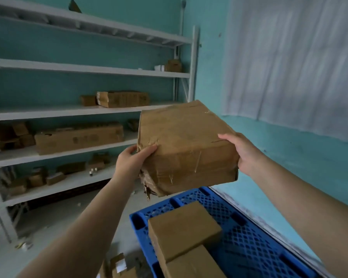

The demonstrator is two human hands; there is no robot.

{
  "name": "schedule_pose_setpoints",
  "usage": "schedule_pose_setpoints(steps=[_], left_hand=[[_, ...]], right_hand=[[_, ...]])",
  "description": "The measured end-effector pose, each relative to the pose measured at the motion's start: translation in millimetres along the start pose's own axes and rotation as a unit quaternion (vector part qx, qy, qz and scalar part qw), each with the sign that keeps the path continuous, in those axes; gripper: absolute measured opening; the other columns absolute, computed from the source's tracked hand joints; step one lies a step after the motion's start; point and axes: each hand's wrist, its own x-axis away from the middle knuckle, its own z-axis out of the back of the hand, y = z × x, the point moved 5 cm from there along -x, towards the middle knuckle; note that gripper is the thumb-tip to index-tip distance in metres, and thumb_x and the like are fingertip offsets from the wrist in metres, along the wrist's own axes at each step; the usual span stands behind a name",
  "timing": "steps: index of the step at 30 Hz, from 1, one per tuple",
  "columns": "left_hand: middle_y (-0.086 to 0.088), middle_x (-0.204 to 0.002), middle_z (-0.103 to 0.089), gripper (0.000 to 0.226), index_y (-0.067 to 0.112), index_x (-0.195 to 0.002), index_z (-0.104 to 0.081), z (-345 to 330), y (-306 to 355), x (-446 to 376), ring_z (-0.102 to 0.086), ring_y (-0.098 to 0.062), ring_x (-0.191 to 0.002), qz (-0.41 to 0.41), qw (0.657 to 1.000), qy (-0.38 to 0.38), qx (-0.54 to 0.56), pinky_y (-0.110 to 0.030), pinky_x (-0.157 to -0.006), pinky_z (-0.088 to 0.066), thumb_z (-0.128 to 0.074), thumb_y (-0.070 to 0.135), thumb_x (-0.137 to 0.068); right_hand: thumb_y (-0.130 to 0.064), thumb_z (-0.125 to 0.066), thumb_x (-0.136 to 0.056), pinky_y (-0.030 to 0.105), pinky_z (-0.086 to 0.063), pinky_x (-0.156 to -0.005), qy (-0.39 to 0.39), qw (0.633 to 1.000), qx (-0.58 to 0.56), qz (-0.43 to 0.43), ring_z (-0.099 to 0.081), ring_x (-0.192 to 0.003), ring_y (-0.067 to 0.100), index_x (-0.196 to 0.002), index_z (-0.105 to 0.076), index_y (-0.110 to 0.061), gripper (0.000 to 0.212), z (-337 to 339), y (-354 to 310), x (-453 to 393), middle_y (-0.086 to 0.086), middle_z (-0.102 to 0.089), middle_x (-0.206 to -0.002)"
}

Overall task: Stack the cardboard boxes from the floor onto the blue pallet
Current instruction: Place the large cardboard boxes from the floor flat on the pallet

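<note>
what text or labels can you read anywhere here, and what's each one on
No text can be read.
Long box on the shelf: dark printed marks, too blurred to read.
Upper shelf box: faint print, unreadable.
Held cardboard box: tape only, no print seen.
Boxes on the blue pallet: plain.

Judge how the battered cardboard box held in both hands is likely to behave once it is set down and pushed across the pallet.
The held box looks soft rather than stiff: its near-left corner is crushed and torn. It probably isn't very heavy, since the left hand and right hand hold it out in front. Its frayed corner may snag on the blue pallet.
</note>
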Motion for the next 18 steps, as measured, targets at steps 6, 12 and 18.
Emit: schedule_pose_setpoints(steps=[6, 12, 18], left_hand=[[-0.004, -0.115, -0.060, 0.074, 0.016, -0.129, -0.049, -64.7, -5.9, -24.6, -0.059, -0.019, -0.093, -0.002, 0.996, -0.087, -0.004, -0.026, -0.064, -0.046, -0.075, 0.045, -0.066], [-0.006, -0.120, -0.059, 0.081, 0.015, -0.131, -0.046, -124.9, -18.5, -38.5, -0.060, -0.022, -0.099, 0.021, 0.994, -0.109, -0.008, -0.029, -0.070, -0.051, -0.077, 0.045, -0.063], [-0.005, -0.114, -0.059, 0.074, 0.018, -0.126, -0.049, -197.0, -41.3, -50.8, -0.060, -0.022, -0.095, 0.035, 0.996, -0.086, -0.018, -0.031, -0.070, -0.051, -0.077, 0.045, -0.062]], right_hand=[[-0.031, -0.078, -0.066, 0.029, -0.049, -0.061, 0.085, 0.996, -0.020, -0.005, -0.067, -0.083, 0.023, -0.121, -0.057, -0.017, 0.061, 60.7, 11.5, -11.9, 0.009, -0.068, -0.107], [-0.027, -0.076, -0.070, 0.022, -0.050, -0.043, 0.104, 0.994, -0.042, -0.004, -0.070, -0.060, 0.011, -0.117, -0.060, -0.018, 0.050, 116.3, 16.6, -38.6, -0.002, -0.073, -0.079], [-0.026, -0.075, -0.072, 0.021, -0.049, -0.042, 0.086, 0.995, -0.048, -0.027, -0.069, -0.058, 0.010, -0.110, -0.061, -0.020, 0.041, 179.5, 26.7, -92.6, 0.000, -0.070, -0.085]])
